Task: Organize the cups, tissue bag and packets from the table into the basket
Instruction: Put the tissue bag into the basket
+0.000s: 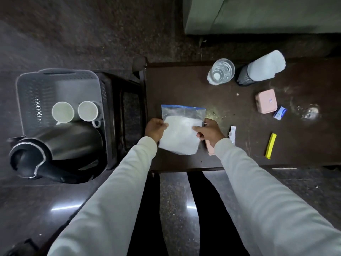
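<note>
A clear zip bag of white tissues (181, 130) with a blue seal is held over the dark table (184, 85). My left hand (156, 129) grips its left edge and my right hand (208, 133) grips its right edge. The grey perforated basket (29, 89) stands to the left of the table, with two white cups (62, 111) (88, 110) side by side inside it. On the table lie a yellow packet (270, 145), a small blue packet (280, 113), a white packet (232, 133) and a pink packet (210, 150) partly under my right wrist.
A black and steel kettle (55, 150) lies across the near end of the basket. At the back of the table stand a clear glass (221, 73) and a dark holder with white cloth (262, 68). A pink box (266, 101) sits at the right.
</note>
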